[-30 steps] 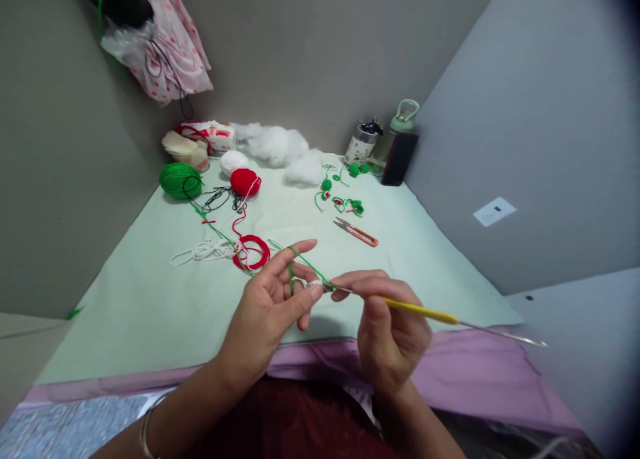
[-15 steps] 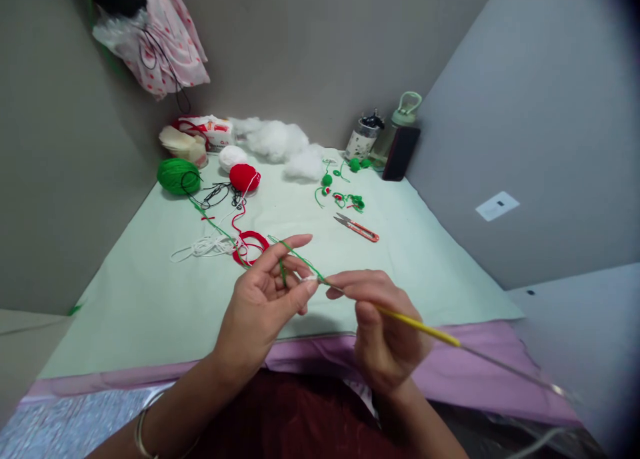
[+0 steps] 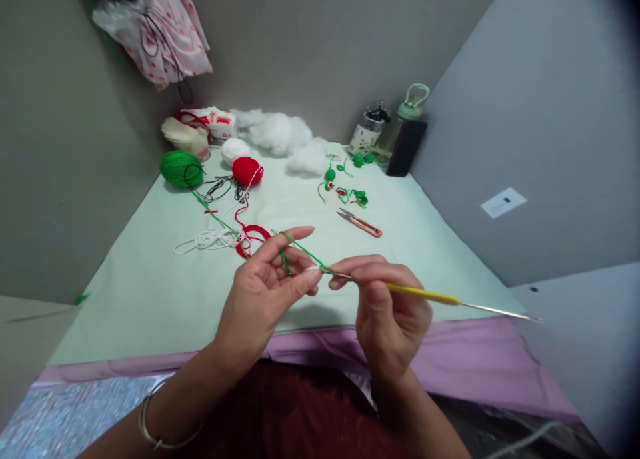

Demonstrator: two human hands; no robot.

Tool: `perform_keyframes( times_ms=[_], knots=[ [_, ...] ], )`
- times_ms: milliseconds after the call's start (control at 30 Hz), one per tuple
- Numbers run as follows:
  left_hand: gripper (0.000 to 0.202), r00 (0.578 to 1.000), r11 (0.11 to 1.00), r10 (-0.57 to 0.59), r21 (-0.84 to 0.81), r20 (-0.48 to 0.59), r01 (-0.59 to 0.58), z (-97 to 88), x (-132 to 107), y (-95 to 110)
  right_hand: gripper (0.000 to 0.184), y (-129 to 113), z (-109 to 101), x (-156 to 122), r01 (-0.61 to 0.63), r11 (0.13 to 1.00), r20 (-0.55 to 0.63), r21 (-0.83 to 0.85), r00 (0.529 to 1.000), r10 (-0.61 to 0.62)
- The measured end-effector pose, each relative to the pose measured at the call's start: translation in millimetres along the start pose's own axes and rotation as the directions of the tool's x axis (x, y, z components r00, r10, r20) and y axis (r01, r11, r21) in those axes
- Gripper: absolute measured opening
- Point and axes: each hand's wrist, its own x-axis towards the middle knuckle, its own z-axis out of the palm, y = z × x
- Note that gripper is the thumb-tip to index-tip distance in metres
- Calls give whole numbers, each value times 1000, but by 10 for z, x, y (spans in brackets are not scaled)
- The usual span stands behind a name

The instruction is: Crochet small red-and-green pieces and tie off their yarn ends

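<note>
Between thumb and fingers, my left hand [image 3: 267,286] pinches a small white and green crochet piece [image 3: 316,268], mostly hidden by the fingertips. Green yarn [image 3: 304,251] runs over the raised index finger and loops round the other fingers. My right hand [image 3: 393,306] is closed round the yellow grip of a crochet hook [image 3: 425,294]. The hook's metal tip meets the piece at my left fingertips, where green yarn wraps it; its other metal end points right. A green yarn ball [image 3: 181,169] lies back left, with a strand leading toward my left hand.
A red yarn ball [image 3: 247,171], white yarn ball [image 3: 234,151] and loose white yarn [image 3: 207,239] lie left. White stuffing [image 3: 280,134] sits at the back. Thread snips [image 3: 361,223] and small green crochet pieces [image 3: 360,197] lie right of centre, before a phone [image 3: 407,148] and bottle [image 3: 413,109].
My right hand has turned the crochet hook nearer to level, its rear end rising. Both hands sit slightly higher in the view, and the whole scene has shifted a little.
</note>
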Motion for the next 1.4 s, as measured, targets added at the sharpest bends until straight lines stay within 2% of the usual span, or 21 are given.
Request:
perform_keyframes(
  times_ms=[100, 233, 300, 367, 533, 633, 800, 933, 1000, 1067, 1133, 1200, 1233, 1267, 1300, 1333, 1400],
  knots=[
    [49, 1000, 1000, 0, 20, 0, 0, -13, -10, 19, 21, -13, -3, -9, 32, 998, 15, -47, 999, -32],
    [48, 999, 998, 13, 57, -29, -11, -35, -21, 19, 24, -34, -16, -31, 108, 979, 96, -173, 991, -93],
    [47, 999, 998, 15, 69, -40, -12, -41, -20, 19, 24, -32, -15, -27, 129, 974, 118, -184, 987, -109],
    [48, 999, 997, 20, 75, -47, -16, -44, -14, 22, 23, -20, -9, -11, 110, 984, 106, -138, 990, -96],
    [50, 998, 997, 34, 72, -54, -30, -52, -5, 32, 19, 35, 6, 17, -44, 997, 51, 60, 998, 41],
    [49, 999, 998, 23, 66, -36, -21, -57, -4, 30, 19, 47, 4, 10, -72, 994, 42, 84, 997, 69],
    [46, 999, 992, 37, 119, -35, -33, -69, -7, 12, 22, -5, -24, 0, 38, 994, 84, -102, 996, -29],
    [43, 988, 970, 126, 220, -84, -105, -63, -38, -9, 27, -27, -71, -17, 127, 967, 171, -219, 981, -90],
    [41, 976, 950, 189, 271, -111, -154, -48, -59, -20, 29, -9, -89, -38, 186, 944, 223, -274, 967, -125],
    [40, 969, 946, 215, 275, -122, -175, -28, -76, -29, 31, 25, -94, -72, 277, 881, 279, -384, 944, -176],
    [47, 987, 978, 130, 177, -92, -113, -10, -81, -31, 35, 65, -87, -111, 392, 769, 314, -505, 913, -259],
    [57, 999, 999, -48, -6, 3, 48, -4, -73, -22, 38, 94, -74, -141, 481, 669, 328, -567, 877, -353],
    [61, 987, 984, -141, -95, 70, 148, -8, -64, -14, 38, 100, -67, -148, 494, 654, 313, -573, 869, -383],
    [63, 967, 957, -217, -167, 133, 237, -17, -53, -3, 38, 100, -61, -147, 478, 676, 286, -561, 878, -384],
    [63, 946, 927, -268, -219, 182, 304, -30, -40, 10, 37, 93, -58, -139, 427, 734, 247, -529, 904, -348],
    [62, 931, 904, -299, -251, 208, 346, -46, -27, 25, 34, 82, -58, -124, 344, 809, 196, -476, 939, -283],
    [59, 928, 890, -312, -281, 202, 360, -77, -6, 54, 27, 53, -65, -82, 138, 944, 84, -299, 989, -118]
  ],
)
